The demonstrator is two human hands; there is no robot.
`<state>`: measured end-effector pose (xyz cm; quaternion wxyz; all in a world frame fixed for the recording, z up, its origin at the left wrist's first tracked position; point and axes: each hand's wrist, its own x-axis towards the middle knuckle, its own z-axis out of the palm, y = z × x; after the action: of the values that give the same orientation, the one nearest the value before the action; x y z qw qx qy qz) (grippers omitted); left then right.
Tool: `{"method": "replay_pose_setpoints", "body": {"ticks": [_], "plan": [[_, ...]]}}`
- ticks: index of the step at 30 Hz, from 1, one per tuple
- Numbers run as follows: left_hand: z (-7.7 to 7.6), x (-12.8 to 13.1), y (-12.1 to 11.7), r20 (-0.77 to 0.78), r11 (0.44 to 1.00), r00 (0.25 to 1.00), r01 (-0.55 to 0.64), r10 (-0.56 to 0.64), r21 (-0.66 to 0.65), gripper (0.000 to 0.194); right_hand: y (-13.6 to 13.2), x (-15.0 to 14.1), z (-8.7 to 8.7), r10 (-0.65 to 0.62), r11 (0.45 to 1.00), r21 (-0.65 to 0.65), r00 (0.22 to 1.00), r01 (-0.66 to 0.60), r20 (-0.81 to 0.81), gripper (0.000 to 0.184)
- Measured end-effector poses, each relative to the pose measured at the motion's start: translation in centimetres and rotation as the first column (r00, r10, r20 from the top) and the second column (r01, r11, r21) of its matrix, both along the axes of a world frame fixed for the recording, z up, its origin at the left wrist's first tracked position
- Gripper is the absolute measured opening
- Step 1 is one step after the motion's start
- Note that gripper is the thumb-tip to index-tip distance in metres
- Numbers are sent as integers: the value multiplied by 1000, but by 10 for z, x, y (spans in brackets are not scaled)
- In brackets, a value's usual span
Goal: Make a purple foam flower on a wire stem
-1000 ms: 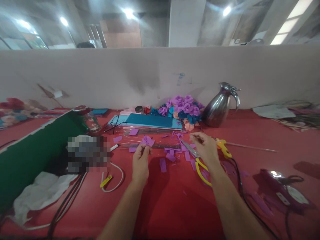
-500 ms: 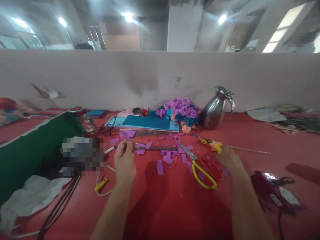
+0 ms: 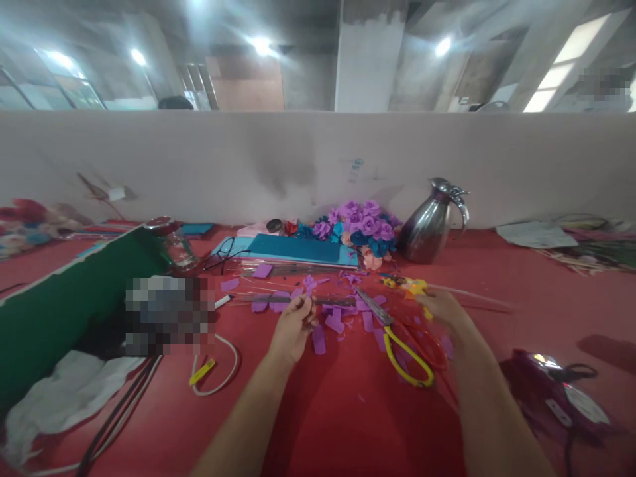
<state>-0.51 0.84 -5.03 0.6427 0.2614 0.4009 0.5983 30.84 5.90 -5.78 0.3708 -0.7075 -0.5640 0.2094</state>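
Observation:
My left hand is closed in a pinch, with a small purple paper flower showing above its fingertips. To the right, my right hand is wrapped round a yellow glue gun, its nozzle pointing left; a long clear glue stick trails from its back. Between the hands lie open scissors with one yellow and one red handle. Purple paper pieces are scattered around a bundle of dark wire stems.
Behind are purple and blue paper flowers, blue paper sheets, glasses and a steel jug. A glass jar and green board stand left, beside a white cable. A dark purple device lies right.
My left hand has moved right, toward the middle, carrying the purple paper flower. My right hand has shifted slightly left with the glue gun, and the view has tilted a little.

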Motion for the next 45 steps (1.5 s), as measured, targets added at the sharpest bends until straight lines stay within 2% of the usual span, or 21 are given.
{"method": "replay_pose_setpoints", "body": {"ticks": [2, 5, 6, 8, 10, 13, 15, 18, 21, 24, 26, 34, 45], "plan": [[0, 0, 0, -3, 1000, 1000, -2, 2, 17, 32, -6, -22, 9, 75, 995, -57, 980, -87, -185, 11], [0, 0, -1, -37, 999, 998, -40, 41, 27, 34, -19, -58, 19, 135, 980, -83, 919, -178, -371, 6], [0, 1, -1, -46, 998, 997, -64, 65, 19, 35, -24, -68, 22, 157, 974, -77, 882, -212, -444, 8], [0, 2, -1, -53, 994, 993, -105, 105, 5, 36, -34, -85, 26, 210, 956, -20, 732, -292, -648, 17], [1, 3, -2, -51, 992, 991, -123, 123, 0, 36, -42, -97, 28, 231, 946, 16, 635, -325, -737, 20], [3, 5, -3, -62, 994, 992, -112, 111, -16, 35, -50, -106, 31, 230, 937, 15, 581, -350, -781, 19], [4, 6, -5, -88, 994, 991, -104, 100, -40, 33, -52, -110, 32, 231, 946, 24, 618, -324, -751, 25], [6, 7, -6, -125, 991, 987, -110, 101, -72, 34, -54, -116, 28, 250, 962, 75, 729, -264, -637, 37], [5, 8, -6, -141, 989, 983, -127, 116, -73, 34, -54, -120, 22, 331, 944, 170, 784, -284, -525, 36], [5, 8, -6, -155, 988, 979, -142, 132, -54, 33, -55, -122, 18, 414, 910, 243, 792, -337, -449, 31], [5, 9, -5, -168, 987, 976, -150, 139, -56, 33, -57, -123, 17, 446, 894, 242, 796, -377, -409, 31], [9, 12, -7, -191, 991, 974, -129, 121, -31, 28, -56, -121, 11, 418, 904, 183, 887, -386, -195, 28], [9, 13, -8, -207, 991, 970, -137, 132, -10, 29, -57, -120, 14, 456, 880, 164, 890, -446, -23, 32]]}}
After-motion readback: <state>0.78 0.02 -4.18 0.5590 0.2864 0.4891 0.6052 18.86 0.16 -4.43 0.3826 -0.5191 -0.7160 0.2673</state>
